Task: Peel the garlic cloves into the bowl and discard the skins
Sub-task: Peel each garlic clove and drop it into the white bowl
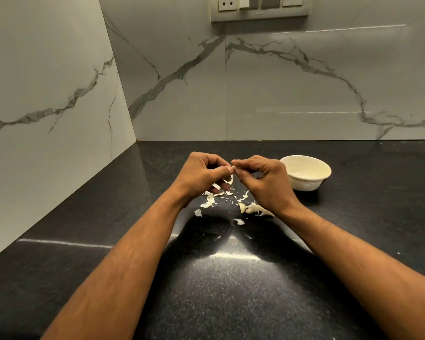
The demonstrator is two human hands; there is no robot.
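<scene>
counter (231,290): black speckled stone, glossy, runs under and past both hands
back wall (292,94): pale marble-look slabs, grey veins, straight beyond the hands
side wall (47,82): same marble, left of the hands, meets back wall in a corner
switch plate (259,7): on back wall, high above the hands, socket holes at left end
light: bright glare patch on counter, nearer than the hands

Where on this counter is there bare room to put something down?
Free: the black counter left of the left hand toward the corner, and right of the bowl. Crowded: garlic skins and cloves under both hands.
</scene>
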